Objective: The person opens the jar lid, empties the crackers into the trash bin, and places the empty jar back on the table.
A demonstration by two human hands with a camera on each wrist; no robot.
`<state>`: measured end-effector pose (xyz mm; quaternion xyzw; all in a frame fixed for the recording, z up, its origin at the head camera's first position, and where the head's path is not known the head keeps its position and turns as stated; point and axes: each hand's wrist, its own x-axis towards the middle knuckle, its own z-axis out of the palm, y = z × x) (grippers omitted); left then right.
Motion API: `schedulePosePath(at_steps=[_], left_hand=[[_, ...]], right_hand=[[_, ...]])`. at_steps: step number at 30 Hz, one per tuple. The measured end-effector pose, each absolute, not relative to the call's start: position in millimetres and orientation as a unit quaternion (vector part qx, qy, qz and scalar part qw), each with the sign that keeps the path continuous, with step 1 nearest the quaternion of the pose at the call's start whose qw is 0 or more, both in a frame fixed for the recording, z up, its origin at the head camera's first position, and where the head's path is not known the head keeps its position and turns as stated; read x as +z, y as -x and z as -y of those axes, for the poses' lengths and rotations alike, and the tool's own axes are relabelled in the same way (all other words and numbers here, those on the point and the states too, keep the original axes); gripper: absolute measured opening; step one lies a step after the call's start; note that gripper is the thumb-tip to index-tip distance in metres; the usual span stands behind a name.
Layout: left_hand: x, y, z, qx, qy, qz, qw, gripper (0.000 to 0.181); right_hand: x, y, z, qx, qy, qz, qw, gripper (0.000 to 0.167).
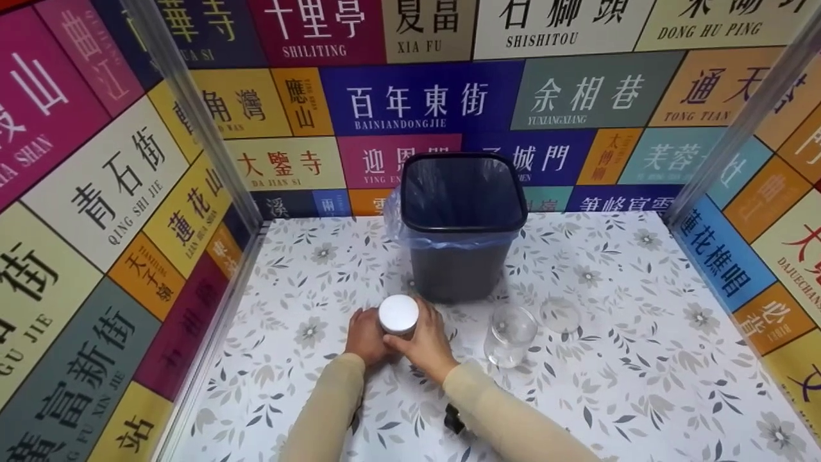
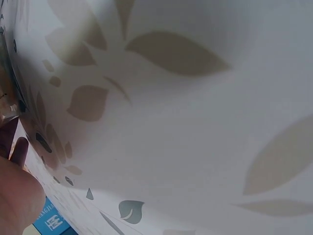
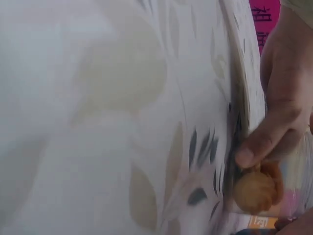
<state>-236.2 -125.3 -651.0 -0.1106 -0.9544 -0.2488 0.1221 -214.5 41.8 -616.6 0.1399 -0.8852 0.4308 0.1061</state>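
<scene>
One left hand (image 1: 367, 337) and one right hand (image 1: 428, 343) gripping a white-lidded clear jar (image 1: 398, 313), bag-lined trash bin (image 1: 457, 269) beyond, clear cup (image 1: 510, 340) at right

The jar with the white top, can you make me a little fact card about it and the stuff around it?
Held thing: clear jar, white lid on
Inside: brownish lumps; can't tell what
Hands: left hand and right hand both hold it
Behind: dark bin with bluish bag
To the right: clear cup, then clear round thing
Underneath: leafy-patterned table
</scene>
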Motion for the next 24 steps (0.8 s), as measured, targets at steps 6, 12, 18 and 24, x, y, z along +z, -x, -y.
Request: schedulePosePath(at_steps=[6,12,18,24], left_hand=[[-649.9,234.6,124.7,-0.270,0.097,0.952,0.105,0.077],[-650.6,235.5,123.3,-0.293,0.114,0.941,0.128,0.077],[-650.7,237.3,124.7,-0.294,0.111,0.941,0.123,0.079],[-650.5,237.0,124.2,-0.278,0.103,0.948,0.114,0.076]], right_hand=[[-614.7,222.7,-45.9,0.404,-0.153,0.898,0.079,0.100],[-602.3,248.9,-65.1,0.416,-0.238,0.877,-0.019,0.094],[-596.8,260.9,-70.3,0.399,-0.266,0.875,-0.070,0.099],[-607.0,238.7,-59.8,0.413,-0.201,0.888,0.031,0.105]])
